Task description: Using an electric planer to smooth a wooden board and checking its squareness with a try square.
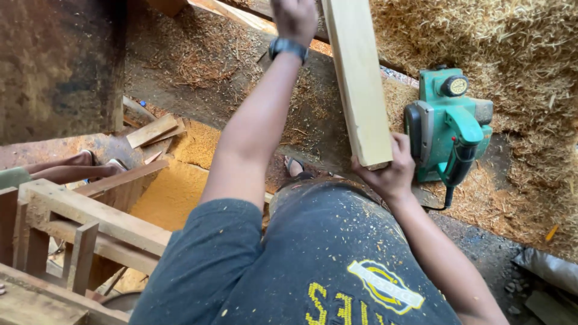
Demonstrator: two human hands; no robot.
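Note:
My right hand [392,171] grips the near end of a long pale wooden plank [358,78], which runs away from me toward the top of the view. My left hand [295,18], with a black watch [288,47] on the wrist, reaches far ahead with the fingers curled, just left of the plank. The frame's top edge cuts the hand off, so I cannot tell whether it holds anything. A green electric hand planer [448,123] with a black cord lies on the ground just right of my right hand.
A deep pile of wood shavings [500,42] fills the upper right. Yellow sawdust [174,186] and offcut boards [150,129] lie at the left. A rough wooden frame [78,229] stands at the lower left, with another person's feet [90,164] beyond it.

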